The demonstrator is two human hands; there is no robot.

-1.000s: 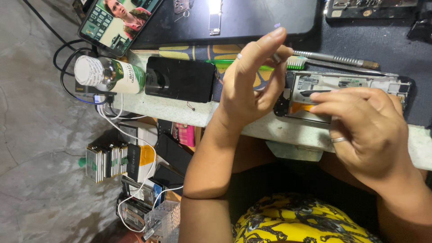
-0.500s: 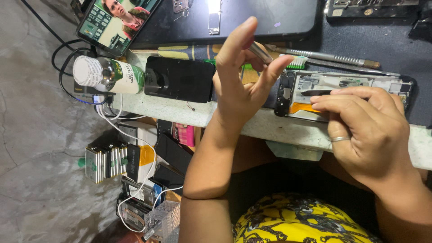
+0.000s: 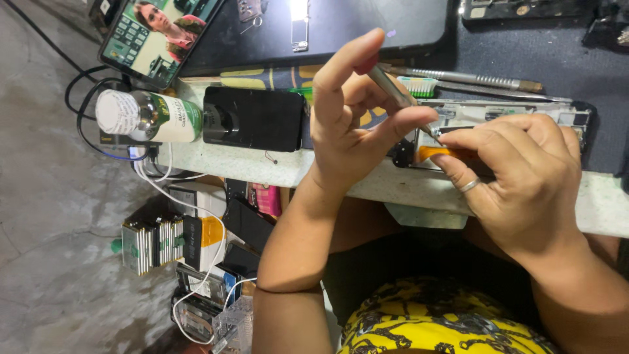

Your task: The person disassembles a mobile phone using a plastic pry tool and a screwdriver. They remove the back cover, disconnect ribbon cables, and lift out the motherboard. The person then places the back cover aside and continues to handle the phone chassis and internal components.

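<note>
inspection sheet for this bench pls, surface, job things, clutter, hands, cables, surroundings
surface: pale bench edge, dark mat behind
job's things: opened phone lying flat; thin metal tool tip at its frame
clutter: black phone, white-capped bottle, toothbrush, metal driver
grippers: left hand pinches the tool; right hand presses on the opened phone
cables: black and white leads by the bottle
surroundings: tablet playing video; phone parts below

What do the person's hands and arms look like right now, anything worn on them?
Both forearms are bare, with no sleeves or gloves. The right hand wears a plain silver-coloured ring on one of its fingers. The left hand shows no ring, watch or bracelet.
</note>
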